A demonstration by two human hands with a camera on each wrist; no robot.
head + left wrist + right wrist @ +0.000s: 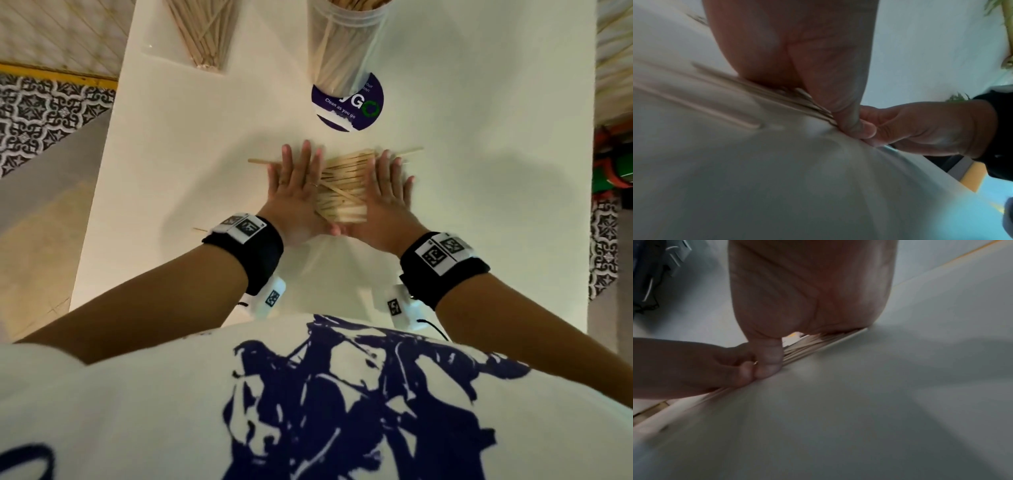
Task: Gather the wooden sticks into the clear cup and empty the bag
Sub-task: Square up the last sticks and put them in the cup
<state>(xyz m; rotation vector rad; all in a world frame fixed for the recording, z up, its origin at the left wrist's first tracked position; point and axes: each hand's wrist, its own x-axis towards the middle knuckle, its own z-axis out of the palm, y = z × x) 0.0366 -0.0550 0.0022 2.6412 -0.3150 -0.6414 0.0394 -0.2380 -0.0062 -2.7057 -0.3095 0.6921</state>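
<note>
A loose pile of wooden sticks (342, 186) lies crosswise on the middle of the white table (462, 205). My left hand (294, 181) lies flat on the pile's left ends and my right hand (388, 192) on its right ends, fingers straight, thumbs meeting at the near edge. In the left wrist view the left palm (797, 48) bears on the sticks (777, 95). In the right wrist view the right palm (807, 288) bears on the sticks (813, 344). The clear cup (346, 44), holding sticks, stands beyond the pile. A clear bag (205, 31) with sticks inside lies at the far left.
A round purple sticker (347, 102) is on the table under and in front of the cup. One stray stick (200, 229) lies near my left wrist. The table's left edge drops to a patterned floor (41, 113).
</note>
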